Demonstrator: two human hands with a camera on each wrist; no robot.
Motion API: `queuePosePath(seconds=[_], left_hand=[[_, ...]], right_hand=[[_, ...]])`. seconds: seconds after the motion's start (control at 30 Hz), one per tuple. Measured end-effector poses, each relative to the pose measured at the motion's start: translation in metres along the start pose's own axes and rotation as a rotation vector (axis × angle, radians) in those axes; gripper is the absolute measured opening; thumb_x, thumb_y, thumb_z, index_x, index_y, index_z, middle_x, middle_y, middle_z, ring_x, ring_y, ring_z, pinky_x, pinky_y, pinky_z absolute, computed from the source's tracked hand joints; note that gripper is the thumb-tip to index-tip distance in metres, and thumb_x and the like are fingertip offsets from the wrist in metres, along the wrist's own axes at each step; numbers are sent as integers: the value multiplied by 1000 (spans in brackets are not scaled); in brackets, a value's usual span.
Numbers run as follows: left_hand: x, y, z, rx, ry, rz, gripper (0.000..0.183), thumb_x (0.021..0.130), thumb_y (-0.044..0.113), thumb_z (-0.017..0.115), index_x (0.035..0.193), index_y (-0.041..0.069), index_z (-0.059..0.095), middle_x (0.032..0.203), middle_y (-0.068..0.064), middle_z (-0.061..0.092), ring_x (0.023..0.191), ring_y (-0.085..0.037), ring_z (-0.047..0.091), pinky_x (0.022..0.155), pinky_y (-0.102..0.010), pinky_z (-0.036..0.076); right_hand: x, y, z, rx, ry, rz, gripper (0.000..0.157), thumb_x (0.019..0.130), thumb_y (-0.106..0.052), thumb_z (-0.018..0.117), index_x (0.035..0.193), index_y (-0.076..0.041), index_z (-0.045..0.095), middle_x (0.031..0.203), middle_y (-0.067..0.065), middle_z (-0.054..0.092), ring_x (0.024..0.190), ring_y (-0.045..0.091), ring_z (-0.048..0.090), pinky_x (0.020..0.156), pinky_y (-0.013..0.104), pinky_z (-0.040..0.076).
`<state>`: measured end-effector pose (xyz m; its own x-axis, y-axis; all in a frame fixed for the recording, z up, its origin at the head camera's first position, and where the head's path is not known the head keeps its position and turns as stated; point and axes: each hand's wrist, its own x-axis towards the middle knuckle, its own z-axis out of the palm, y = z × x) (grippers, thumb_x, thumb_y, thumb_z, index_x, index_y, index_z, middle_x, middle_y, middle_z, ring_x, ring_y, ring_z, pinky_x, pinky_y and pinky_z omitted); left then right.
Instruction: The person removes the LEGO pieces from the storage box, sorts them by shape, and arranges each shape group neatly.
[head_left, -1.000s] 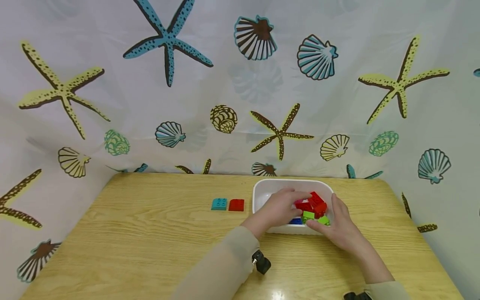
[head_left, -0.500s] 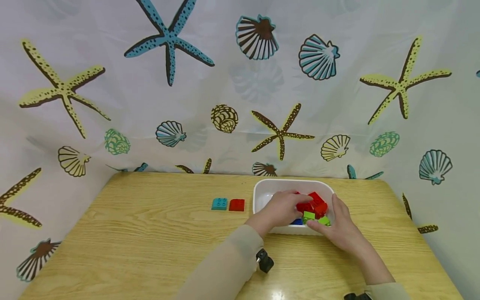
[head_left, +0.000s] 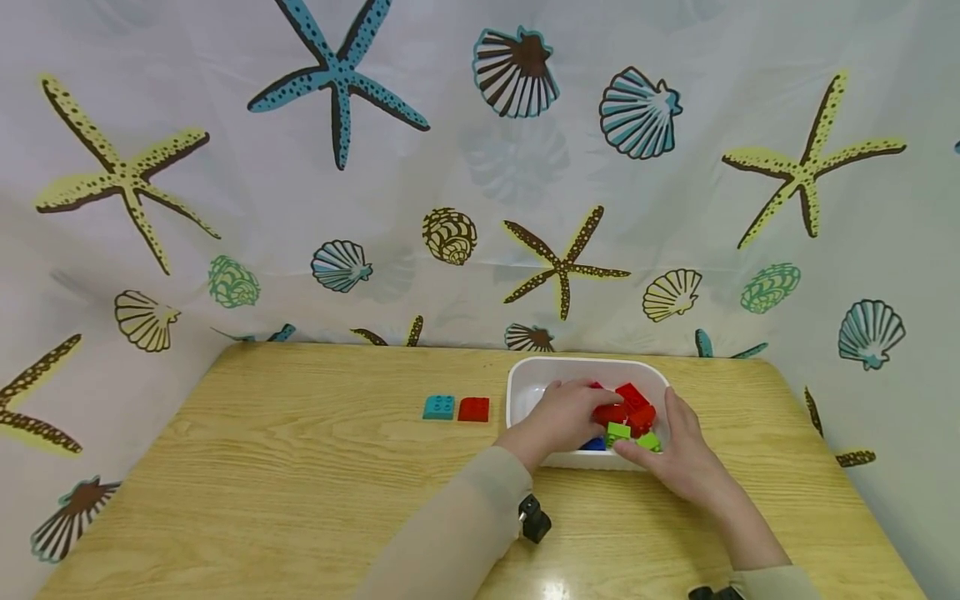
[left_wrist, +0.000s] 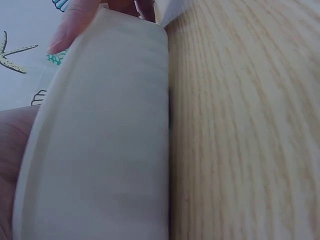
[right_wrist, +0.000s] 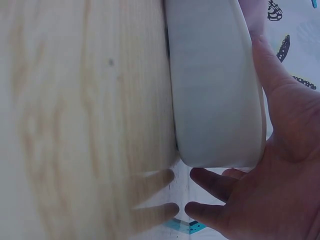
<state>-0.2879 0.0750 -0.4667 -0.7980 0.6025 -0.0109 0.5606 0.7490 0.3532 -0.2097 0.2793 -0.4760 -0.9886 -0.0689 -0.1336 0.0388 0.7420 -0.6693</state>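
A white plastic bin (head_left: 592, 460) holds several toy building bricks. Red bricks (head_left: 641, 417) lie at its right end, with lime green bricks (head_left: 618, 433) and a blue brick (head_left: 595, 444) by the front wall. My left hand (head_left: 558, 419) reaches over the front rim into the bin, its index finger over a red brick. The other fingertips are hidden, so I cannot tell whether they pinch a brick. My right hand (head_left: 686, 458) holds the bin's right end, thumb at the front rim and fingers along the outer side; the right wrist view shows its fingers (right_wrist: 212, 184) around the end wall.
Left of the bin, a turquoise brick (head_left: 438, 407) with four-stud top and rounded corner lies beside a similar red brick (head_left: 473, 409). The wooden table (head_left: 300, 483) ends at a curtain (head_left: 450, 167) printed with shells and starfish.
My left hand has drawn slightly left and toward me inside the bin, showing more of the red bricks. The right hand and the bin have stayed in place.
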Motion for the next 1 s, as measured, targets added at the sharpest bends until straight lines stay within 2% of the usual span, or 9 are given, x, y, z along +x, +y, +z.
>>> queuePosePath(seconds=[0.13, 0.27, 0.5, 0.67, 1.0], left_hand=[[1, 0, 2, -4, 5, -21, 50, 103, 29, 82, 151, 31, 70, 153, 9, 66, 148, -19, 52, 129, -57, 33], [3, 0, 3, 14, 36, -9, 46, 103, 30, 81, 148, 29, 72, 147, 9, 69, 143, -20, 56, 125, -54, 38], [5, -2, 4, 19, 58, 7, 36, 104, 29, 81, 140, 28, 76, 126, 12, 78, 126, -17, 65, 120, -52, 41], [6, -4, 5, -9, 50, 21, 33, 105, 29, 79, 138, 29, 75, 112, 13, 77, 113, -15, 65, 119, -54, 41], [8, -5, 8, 16, 45, 29, 28, 111, 26, 70, 136, 29, 80, 127, 12, 78, 123, -19, 65, 117, -53, 41]], right_hand=[[0, 1, 0, -1, -1, -5, 136, 95, -66, 78, 173, 1, -11, 177, 36, -2, 156, 64, 24, 116, 80, 34], [0, 0, -1, 0, 3, -10, 135, 95, -66, 77, 173, 1, -11, 177, 36, -3, 156, 64, 24, 117, 79, 33], [0, -1, -1, -3, -2, 0, 136, 95, -67, 77, 173, 1, -12, 177, 36, -4, 156, 64, 23, 118, 80, 32], [1, 1, -1, -6, -5, 2, 137, 95, -67, 77, 173, 1, -12, 177, 36, -4, 157, 64, 22, 117, 80, 32], [0, -1, -1, 14, -10, -1, 134, 96, -62, 79, 172, 2, -12, 177, 36, -3, 156, 64, 23, 119, 78, 33]])
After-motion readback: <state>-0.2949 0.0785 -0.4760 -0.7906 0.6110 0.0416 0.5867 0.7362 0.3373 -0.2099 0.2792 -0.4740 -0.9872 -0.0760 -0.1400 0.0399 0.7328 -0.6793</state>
